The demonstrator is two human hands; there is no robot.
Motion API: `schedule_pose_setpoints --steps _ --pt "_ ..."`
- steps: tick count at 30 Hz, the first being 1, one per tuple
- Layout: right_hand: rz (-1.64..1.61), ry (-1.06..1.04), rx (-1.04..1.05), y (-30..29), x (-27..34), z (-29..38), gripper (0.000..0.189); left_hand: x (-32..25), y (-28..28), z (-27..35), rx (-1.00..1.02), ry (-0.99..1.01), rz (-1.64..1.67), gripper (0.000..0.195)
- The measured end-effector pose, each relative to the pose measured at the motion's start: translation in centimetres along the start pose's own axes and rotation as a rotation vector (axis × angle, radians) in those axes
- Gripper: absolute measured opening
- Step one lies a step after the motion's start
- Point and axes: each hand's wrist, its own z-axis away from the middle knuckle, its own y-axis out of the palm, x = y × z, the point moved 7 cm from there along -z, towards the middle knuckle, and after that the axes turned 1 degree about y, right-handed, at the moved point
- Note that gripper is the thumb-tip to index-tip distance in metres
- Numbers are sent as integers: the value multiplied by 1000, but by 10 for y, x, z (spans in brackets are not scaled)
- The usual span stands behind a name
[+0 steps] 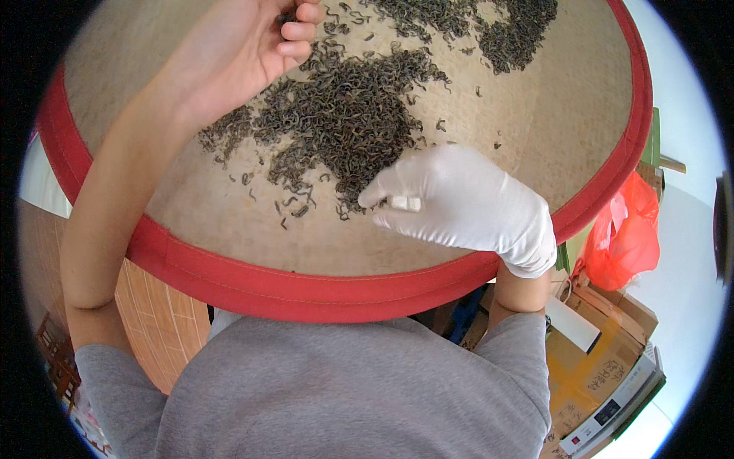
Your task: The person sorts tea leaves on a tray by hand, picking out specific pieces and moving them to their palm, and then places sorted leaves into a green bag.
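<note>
A heap of dark, curled dried leaves, apparently tea, lies on a broad round woven tray with a red cloth rim. My left hand, bare and palm up, is above the heap's upper left side; its fingers curl around a small clump of dark leaves, partly hidden. My right hand wears a white glove and rests at the heap's lower right edge. Its thumb and fingers are bent, with their tips at the leaves; whether anything is between them cannot be told. Another pile of leaves lies at the upper right.
To the right, beyond the rim, are a red plastic bag and cardboard boxes bearing writing. A wood-look floor shows at the lower left. The near rim is close to my grey shirt.
</note>
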Motion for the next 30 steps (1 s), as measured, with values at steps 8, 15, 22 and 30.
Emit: schedule_pose_setpoints --steps 8,15,22,30 --pt "347 -166 -770 -31 -10 -32 29 6 -7 -3 116 6 26 14" --pt "352 -101 -705 -26 -14 -44 23 2 -1 3 106 9 60 15" --pt "46 -131 -731 -31 -21 -40 11 -2 0 4 116 33 36 15" --pt "-662 -80 -533 -30 -33 -36 19 -1 0 5 76 24 8 14"
